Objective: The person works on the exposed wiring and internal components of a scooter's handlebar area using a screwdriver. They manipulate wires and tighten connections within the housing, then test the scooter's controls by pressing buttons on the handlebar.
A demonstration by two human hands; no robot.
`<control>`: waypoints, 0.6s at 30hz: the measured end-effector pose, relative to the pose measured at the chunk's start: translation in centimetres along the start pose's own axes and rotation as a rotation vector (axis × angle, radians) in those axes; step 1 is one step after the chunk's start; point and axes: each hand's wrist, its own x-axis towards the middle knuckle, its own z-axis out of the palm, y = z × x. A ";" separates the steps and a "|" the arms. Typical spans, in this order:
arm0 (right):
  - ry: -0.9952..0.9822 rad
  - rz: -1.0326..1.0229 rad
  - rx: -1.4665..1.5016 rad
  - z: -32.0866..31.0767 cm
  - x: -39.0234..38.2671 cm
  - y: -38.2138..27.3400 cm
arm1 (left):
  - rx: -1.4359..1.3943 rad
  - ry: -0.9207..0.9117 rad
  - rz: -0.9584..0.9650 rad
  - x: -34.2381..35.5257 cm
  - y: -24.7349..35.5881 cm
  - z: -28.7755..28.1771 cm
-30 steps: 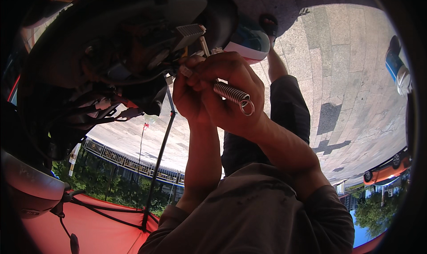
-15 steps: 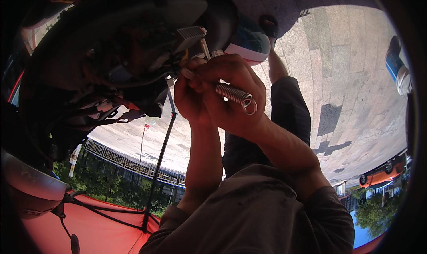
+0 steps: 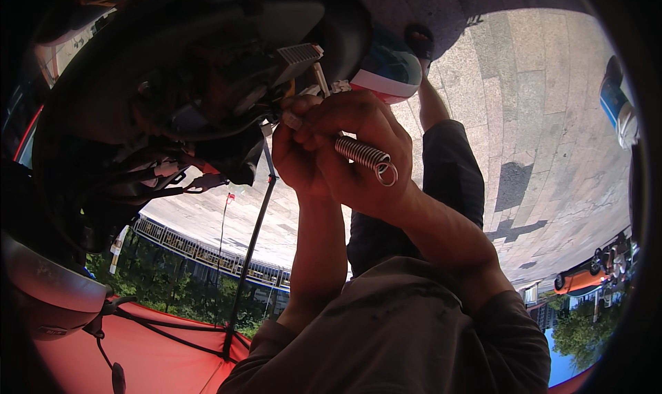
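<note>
my right hand (image 3: pixel 369 145) is curled round a metal spring (image 3: pixel 360 152), its looped end poking out. just left of the spring, my left hand (image 3: pixel 295 161) presses against the right, fingertips pinching a small pale plug (image 3: pixel 292 121). farther left of the spring, wires (image 3: pixel 165 170) hang under a dark machine (image 3: pixel 286 18). i'd judge it half done: plug gripped, spring's loop unhooked; whether the plug is joined, i can't tell.

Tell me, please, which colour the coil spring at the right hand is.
The coil spring is metallic silver; the head view shows it best.
</note>
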 end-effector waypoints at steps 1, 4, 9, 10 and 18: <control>-0.003 -0.003 -0.017 0.0 0.0 0.0 | -0.008 0.001 -0.006 0.0 0.0 0.0; -0.001 -0.003 -0.003 0.1 0.0 0.0 | -0.052 -0.021 -0.042 -0.2 -0.1 0.1; -0.003 -0.004 -0.004 0.1 0.0 -0.1 | -0.193 0.004 -0.091 -0.3 0.0 0.2; 0.005 -0.010 -0.011 0.1 0.0 -0.1 | -0.195 -0.047 -0.144 -0.3 0.1 0.0; -0.013 0.024 -0.005 0.3 -0.1 -0.5 | -0.132 -0.204 -0.235 0.7 0.9 -1.7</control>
